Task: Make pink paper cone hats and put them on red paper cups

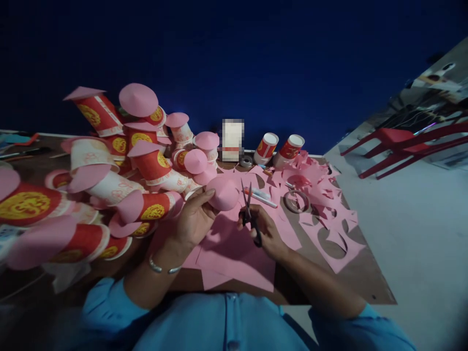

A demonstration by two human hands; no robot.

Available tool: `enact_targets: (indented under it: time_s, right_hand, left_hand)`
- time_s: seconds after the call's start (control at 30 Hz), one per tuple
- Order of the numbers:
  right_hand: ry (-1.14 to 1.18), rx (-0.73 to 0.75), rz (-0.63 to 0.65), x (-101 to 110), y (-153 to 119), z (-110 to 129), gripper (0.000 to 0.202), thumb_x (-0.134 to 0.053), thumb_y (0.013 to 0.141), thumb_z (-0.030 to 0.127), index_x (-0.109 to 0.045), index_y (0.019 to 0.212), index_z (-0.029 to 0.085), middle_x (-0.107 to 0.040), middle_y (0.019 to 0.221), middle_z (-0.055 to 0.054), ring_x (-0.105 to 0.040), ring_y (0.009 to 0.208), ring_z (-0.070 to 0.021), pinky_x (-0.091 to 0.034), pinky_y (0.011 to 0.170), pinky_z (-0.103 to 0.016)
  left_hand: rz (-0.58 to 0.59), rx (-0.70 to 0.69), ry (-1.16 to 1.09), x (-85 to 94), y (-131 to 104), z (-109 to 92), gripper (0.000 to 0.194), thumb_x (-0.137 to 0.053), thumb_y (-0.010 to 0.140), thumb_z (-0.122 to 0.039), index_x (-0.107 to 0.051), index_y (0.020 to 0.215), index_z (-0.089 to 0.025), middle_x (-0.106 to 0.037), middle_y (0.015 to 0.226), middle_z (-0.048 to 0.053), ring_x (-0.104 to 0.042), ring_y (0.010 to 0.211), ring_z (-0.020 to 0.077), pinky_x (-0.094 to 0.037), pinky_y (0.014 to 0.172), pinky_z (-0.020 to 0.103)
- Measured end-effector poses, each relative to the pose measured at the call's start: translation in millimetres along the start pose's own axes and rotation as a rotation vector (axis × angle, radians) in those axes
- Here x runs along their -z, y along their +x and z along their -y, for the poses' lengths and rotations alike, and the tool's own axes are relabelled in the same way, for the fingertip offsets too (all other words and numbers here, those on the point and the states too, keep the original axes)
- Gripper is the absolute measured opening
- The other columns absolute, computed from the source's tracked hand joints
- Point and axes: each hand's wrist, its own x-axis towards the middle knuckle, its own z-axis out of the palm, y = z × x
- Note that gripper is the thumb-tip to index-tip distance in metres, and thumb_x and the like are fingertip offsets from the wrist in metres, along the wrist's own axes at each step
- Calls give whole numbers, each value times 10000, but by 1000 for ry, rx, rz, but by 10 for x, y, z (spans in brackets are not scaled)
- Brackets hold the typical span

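Note:
My left hand (197, 217) pinches the left edge of a pink paper cone (224, 193) between thumb and fingers. In my right hand (266, 229) is a pair of scissors (248, 214) with black handles, its blades pointing up and slightly parted beside the cone's right edge. Under both hands lie overlapping pink paper sheets (237, 248). Close behind the scissors, markers (263, 197) rest on the paper. To the left are many red and white paper cups (155, 168) topped with pink cones, some tilted or lying down.
Pink paper scraps (307, 170) pile at the right, with a cut-out sheet (332, 239) near the table's right edge. A tape roll (297, 201) lies among them. Two cup stacks (266, 147) stand at the back by a blue wall (234, 58). A red chair (395, 146) is beyond the table.

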Motion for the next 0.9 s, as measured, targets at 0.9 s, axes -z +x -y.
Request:
enact_targets:
  time_s: [0.9]
  right_hand:
    - [-132,65,-27,-24,3,111,490,-709,941,575,-710,1328,276,-673,895,-43,-617,783,-171,-546,711,-315]
  left_hand:
    - [129,56,117,65,7,30,154,-854,732,-145,-715,797,-153,-729,797,-4,-655,737,114,-548,699,207]
